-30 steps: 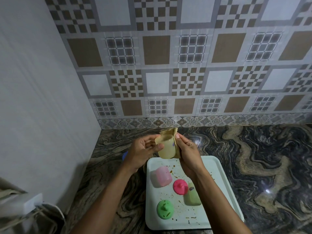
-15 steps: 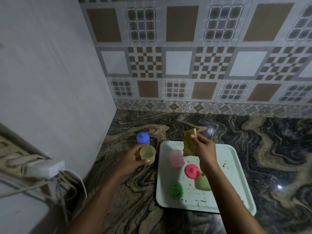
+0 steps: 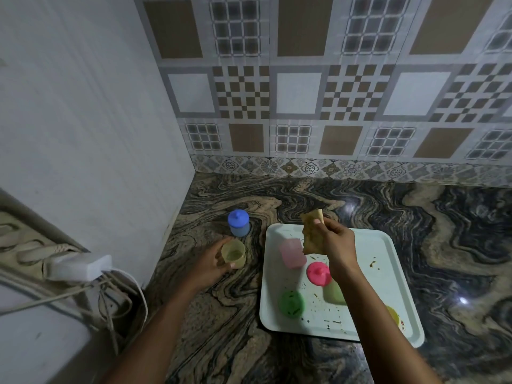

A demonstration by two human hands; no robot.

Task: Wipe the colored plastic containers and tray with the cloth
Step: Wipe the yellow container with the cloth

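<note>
Two hands are occupied: the left hand [image 3: 210, 261] curls its fingers round a small open translucent yellow plastic cup [image 3: 233, 253], low over the dark marbled stone counter [image 3: 457, 245] and near the blue lidded plastic jar [image 3: 238, 223]. The right hand [image 3: 335, 245] pinches a crumpled tan cloth [image 3: 311, 231] above the crumb-strewn white plastic tray [image 3: 371, 295]. Set down carelessly, the light cup could knock the jar or tip, and the hanging cloth might topple the translucent pink plastic cup [image 3: 292, 252] on the tray.
</note>
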